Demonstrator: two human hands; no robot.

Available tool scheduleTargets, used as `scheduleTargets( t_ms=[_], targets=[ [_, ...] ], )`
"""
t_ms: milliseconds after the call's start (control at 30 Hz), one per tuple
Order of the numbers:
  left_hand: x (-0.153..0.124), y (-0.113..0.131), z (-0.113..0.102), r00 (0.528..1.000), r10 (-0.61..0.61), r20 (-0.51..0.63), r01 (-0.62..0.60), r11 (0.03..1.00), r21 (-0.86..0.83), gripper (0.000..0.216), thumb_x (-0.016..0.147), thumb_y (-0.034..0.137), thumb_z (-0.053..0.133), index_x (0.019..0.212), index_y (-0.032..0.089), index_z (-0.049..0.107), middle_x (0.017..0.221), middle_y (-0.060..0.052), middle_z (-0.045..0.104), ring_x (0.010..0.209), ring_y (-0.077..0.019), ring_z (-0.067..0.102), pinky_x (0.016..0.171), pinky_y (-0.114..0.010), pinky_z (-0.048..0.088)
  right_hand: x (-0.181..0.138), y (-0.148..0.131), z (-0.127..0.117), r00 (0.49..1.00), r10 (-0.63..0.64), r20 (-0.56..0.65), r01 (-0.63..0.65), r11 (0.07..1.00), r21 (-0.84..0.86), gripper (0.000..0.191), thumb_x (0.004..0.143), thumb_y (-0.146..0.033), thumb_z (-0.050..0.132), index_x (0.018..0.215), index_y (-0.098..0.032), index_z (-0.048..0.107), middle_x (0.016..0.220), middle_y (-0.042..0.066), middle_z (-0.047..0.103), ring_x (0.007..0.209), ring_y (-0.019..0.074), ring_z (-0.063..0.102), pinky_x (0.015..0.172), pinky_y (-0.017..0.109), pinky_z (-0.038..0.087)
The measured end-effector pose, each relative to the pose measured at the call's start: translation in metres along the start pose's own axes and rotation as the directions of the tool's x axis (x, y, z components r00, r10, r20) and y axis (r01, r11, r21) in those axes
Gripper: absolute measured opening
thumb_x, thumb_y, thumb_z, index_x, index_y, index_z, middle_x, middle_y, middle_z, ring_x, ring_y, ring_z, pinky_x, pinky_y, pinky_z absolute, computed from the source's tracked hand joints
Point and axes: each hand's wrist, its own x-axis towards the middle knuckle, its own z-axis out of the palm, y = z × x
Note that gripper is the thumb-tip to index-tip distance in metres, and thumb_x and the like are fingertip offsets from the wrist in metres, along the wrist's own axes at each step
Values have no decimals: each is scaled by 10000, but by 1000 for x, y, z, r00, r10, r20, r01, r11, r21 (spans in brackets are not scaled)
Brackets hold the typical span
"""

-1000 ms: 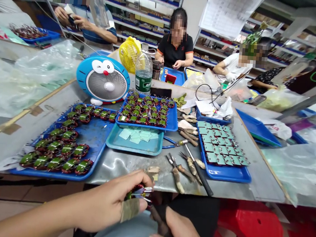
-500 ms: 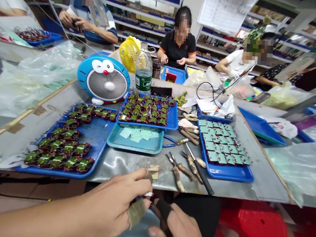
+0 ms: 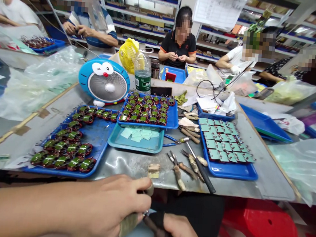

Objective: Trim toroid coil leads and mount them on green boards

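Note:
My left hand (image 3: 112, 206) is curled below the table's front edge, fingers closed round a small part with thin metal pins that is mostly hidden; earlier it showed as a wound coil. Its thumb wears a strip of tape. My right hand (image 3: 176, 235) sits at the bottom edge, closed on a dark tool handle (image 3: 156, 228) whose tip meets the left hand's fingers. Just ahead on the table lie a large blue tray (image 3: 102, 136) of green and red coils, a teal tray (image 3: 155, 147) of pale squares, and several pliers (image 3: 182, 169).
A second blue tray of coils (image 3: 172, 121) and one of green square pieces (image 3: 233, 172) sit farther back. A blue cartoon desk fan (image 3: 104, 81), a water bottle (image 3: 143, 73) and plastic bags stand behind. Several people work across the table. A red stool (image 3: 258, 228) is at my right.
Both hands sank lower and nearer me. The coil with its pins, plain in the left fingers a second ago, is now nearly hidden. The right hand closed in on the left.

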Motion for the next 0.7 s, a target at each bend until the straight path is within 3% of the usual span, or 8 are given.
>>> scheduleTargets(
  t_ms=[100,267,367,467,567,700],
  targets=[
    [4,1,1,1000,-4,4,4,1000,-9,151,881,105,587,891,247,640,1009,-40,669,743,-212,710,566,-295,440,5,0,2,986,-151,-65,142,983,-119,641,910,-756,567,1311,-284,729,930,63,754,791,233,681,728,289,512],
    [7,5,1,998,-24,52,24,1000,18,144,914,118,557,886,236,635,1010,-43,659,768,-213,712,591,-296,445,8,0,11,973,-215,-82,190,952,-240,625,961,-727,492,1293,-254,732,836,65,700,719,218,648,646,285,447],
    [9,6,-7,998,-17,67,16,1000,24,142,930,118,544,892,223,631,1010,-51,655,789,-217,708,615,-295,454,11,-10,1,980,-192,-50,190,981,-43,616,913,-749,560,1111,-208,778,762,15,602,678,175,546,624,268,390],
    [9,0,-11,999,31,9,-30,997,-71,208,869,102,619,1034,228,626,1065,-55,669,881,-229,698,690,-282,488,13,-24,-19,985,-145,98,114,956,272,544,912,-695,629,1077,-192,753,792,-18,537,701,135,450,624,235,351],
    [10,-12,1,992,27,-126,-55,973,-224,386,837,132,694,1186,257,586,1081,-28,690,921,-209,680,746,-254,494,15,-31,-33,963,-130,237,0,878,479,502,919,-617,697,1199,-200,717,850,-18,521,715,109,420,615,197,336],
    [16,-27,28,965,45,-257,-114,959,-260,318,788,219,776,1031,249,573,907,14,636,733,-160,590,630,-233,435,20,-36,-37,920,-102,380,-132,829,543,541,902,-632,715,1208,-185,731,810,-26,472,647,78,357,568,178,295]
  ],
)
